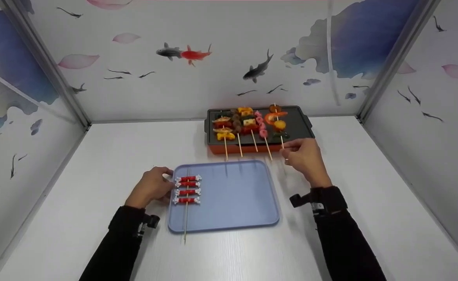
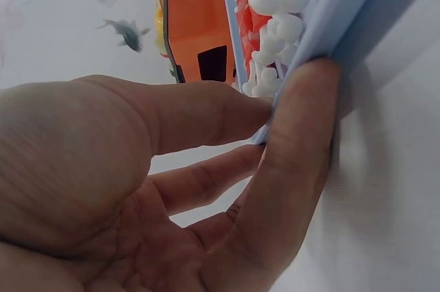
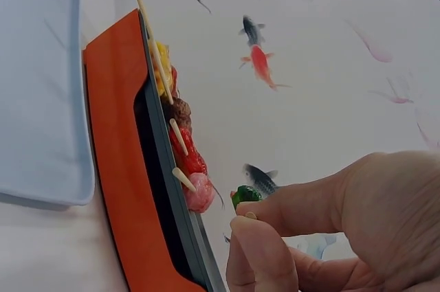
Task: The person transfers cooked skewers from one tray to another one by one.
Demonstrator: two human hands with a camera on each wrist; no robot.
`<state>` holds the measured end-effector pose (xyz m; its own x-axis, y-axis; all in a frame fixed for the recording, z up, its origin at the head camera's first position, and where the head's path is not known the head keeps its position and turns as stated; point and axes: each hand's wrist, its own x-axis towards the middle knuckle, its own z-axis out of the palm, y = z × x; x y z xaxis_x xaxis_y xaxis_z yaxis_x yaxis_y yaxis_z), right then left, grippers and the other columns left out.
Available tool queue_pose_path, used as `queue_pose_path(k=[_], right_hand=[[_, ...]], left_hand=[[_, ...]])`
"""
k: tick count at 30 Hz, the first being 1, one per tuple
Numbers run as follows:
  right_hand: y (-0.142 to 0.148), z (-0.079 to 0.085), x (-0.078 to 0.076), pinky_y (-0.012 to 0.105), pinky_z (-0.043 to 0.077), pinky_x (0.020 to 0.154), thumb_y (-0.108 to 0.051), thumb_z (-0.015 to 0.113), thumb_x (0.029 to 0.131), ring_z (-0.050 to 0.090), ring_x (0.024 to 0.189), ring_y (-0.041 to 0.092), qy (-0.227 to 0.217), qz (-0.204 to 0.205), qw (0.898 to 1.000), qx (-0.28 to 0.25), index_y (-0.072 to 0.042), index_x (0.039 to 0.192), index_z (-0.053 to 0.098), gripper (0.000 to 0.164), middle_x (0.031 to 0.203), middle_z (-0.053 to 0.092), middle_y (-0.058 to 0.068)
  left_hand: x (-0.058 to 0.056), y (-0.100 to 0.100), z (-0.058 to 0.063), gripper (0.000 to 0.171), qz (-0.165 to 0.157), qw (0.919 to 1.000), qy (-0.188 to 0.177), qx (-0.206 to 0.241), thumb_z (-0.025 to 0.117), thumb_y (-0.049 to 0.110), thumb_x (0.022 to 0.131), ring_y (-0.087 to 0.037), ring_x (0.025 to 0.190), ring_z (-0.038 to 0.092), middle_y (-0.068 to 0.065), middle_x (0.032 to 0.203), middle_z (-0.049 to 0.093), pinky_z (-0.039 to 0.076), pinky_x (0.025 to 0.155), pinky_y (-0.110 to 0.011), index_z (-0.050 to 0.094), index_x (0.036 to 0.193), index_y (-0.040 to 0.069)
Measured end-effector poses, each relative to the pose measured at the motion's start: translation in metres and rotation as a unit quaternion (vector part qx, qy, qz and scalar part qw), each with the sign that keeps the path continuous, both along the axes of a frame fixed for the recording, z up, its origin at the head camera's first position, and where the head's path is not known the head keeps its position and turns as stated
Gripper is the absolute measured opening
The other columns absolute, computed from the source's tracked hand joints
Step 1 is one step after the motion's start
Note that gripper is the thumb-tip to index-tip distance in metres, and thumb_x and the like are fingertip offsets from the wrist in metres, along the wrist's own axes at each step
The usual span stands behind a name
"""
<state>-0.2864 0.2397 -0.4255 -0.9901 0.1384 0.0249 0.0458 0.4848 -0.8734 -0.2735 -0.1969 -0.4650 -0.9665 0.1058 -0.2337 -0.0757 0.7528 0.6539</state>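
My left hand (image 1: 152, 186) pinches the left rim of a blue tray (image 1: 232, 199), thumb and finger on its edge in the left wrist view. On the tray's left side lies a skewer (image 1: 188, 190) with several red pieces that have white ends; its stick overhangs the front rim. My right hand (image 1: 305, 158) pinches the stick end of a skewer (image 1: 279, 124) with shrimp, a yellow ball and a green piece, at the grill's right front. In the right wrist view the green piece (image 3: 245, 196) shows just beyond my fingertips; the rest is hidden.
Behind the tray stands an orange grill (image 1: 248, 149) with a dark plate (image 1: 297, 121). Several more skewers lie across it, including one with pink pieces (image 1: 261, 125), their sticks jutting over the front edge. Patterned wall panels (image 1: 221, 86) enclose the white table (image 1: 127, 144).
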Motion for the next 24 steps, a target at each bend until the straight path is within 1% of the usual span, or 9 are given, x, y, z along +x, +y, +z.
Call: queue_pose_path(k=[5,10,14,19,24], right_hand=[[-0.007,0.003,0.003,0.023,0.064,0.072,-0.010,0.070,0.098,0.072,0.084,0.020,-0.005,0.012,1.000,-0.025,0.006,0.121,0.073,0.028,0.106,0.072,0.017],[-0.013,0.008,0.007,0.023,0.064,0.073,-0.010,0.069,0.098,0.074,0.088,0.022,-0.015,0.025,0.999,-0.038,0.006,0.120,0.072,0.027,0.108,0.072,0.018],[-0.019,0.010,0.012,0.024,0.065,0.074,-0.010,0.069,0.098,0.074,0.085,0.020,-0.012,0.041,0.998,-0.047,0.007,0.120,0.072,0.028,0.107,0.072,0.018],[-0.028,0.012,0.017,0.026,0.066,0.074,-0.010,0.070,0.098,0.075,0.080,0.018,0.004,0.057,0.997,-0.044,0.006,0.119,0.073,0.026,0.106,0.074,0.019],[-0.038,0.013,0.021,0.028,0.066,0.073,-0.011,0.073,0.098,0.077,0.086,0.025,0.001,0.069,0.997,-0.045,0.004,0.114,0.074,0.022,0.105,0.076,0.019]], left_hand=[[0.001,-0.001,0.000,0.052,-0.001,0.9998,-0.005,0.020,0.066,0.011,0.099,-0.019,0.074,0.077,-0.021,0.114,0.076,0.064,0.062,-0.034,0.058,0.148,-0.002],[0.001,-0.001,-0.001,0.051,0.001,0.9997,-0.008,0.022,0.065,0.012,0.100,-0.018,0.074,0.076,-0.021,0.114,0.075,0.064,0.062,-0.034,0.057,0.148,-0.002],[0.000,-0.001,-0.001,0.050,0.000,0.9998,-0.007,0.021,0.066,0.013,0.100,-0.019,0.074,0.077,-0.020,0.113,0.076,0.064,0.063,-0.035,0.057,0.148,-0.002],[0.001,-0.001,-0.001,0.051,0.001,0.9996,-0.010,0.026,0.066,0.013,0.100,-0.019,0.074,0.077,-0.020,0.110,0.076,0.064,0.062,-0.035,0.057,0.148,-0.002],[0.001,0.000,0.000,0.051,0.001,0.9996,-0.009,0.025,0.066,0.013,0.100,-0.019,0.072,0.076,-0.019,0.109,0.076,0.064,0.062,-0.034,0.057,0.148,-0.002]])
